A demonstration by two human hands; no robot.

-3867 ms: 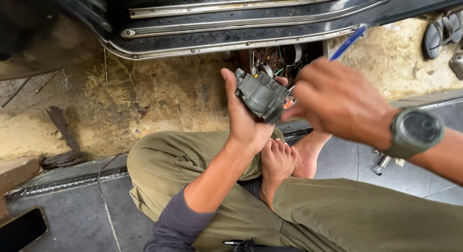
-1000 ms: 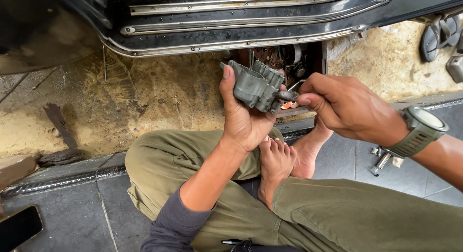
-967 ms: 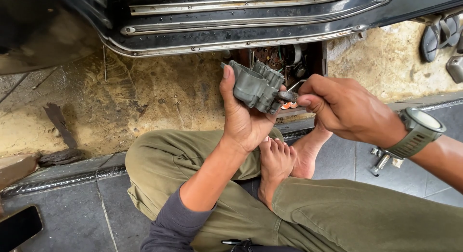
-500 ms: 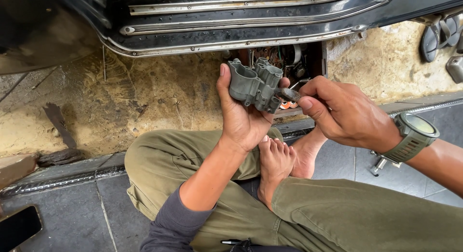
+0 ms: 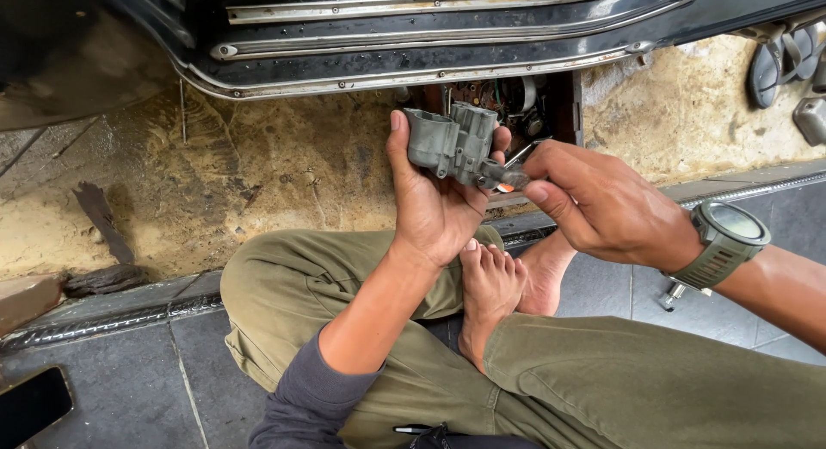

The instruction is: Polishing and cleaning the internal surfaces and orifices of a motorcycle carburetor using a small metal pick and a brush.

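Note:
My left hand [image 5: 434, 204] grips a grey cast-metal engine part, a carburetor body [image 5: 452, 144], held up in front of me with the thumb on its left side. My right hand [image 5: 598, 199], wearing a green wristwatch [image 5: 727, 238], pinches a small fitting at the lower right corner of the part, where a thin metal tool tip [image 5: 514, 161] shows between the fingers. I sit cross-legged in olive trousers with my bare feet [image 5: 495, 286] below the hands.
A dark vehicle body panel with chrome strips [image 5: 447, 36] runs across the top. Below it lies muddy ground [image 5: 258, 174]. A box of small parts [image 5: 503, 96] sits behind the hands. Sandals [image 5: 779, 66] lie top right, a metal bolt [image 5: 673, 292] right, a phone [image 5: 30, 406] bottom left.
The part has been turned and raised slightly in my left hand. My right hand has shifted lower, now working at the part's lower right corner; the blue tool seen earlier is gone.

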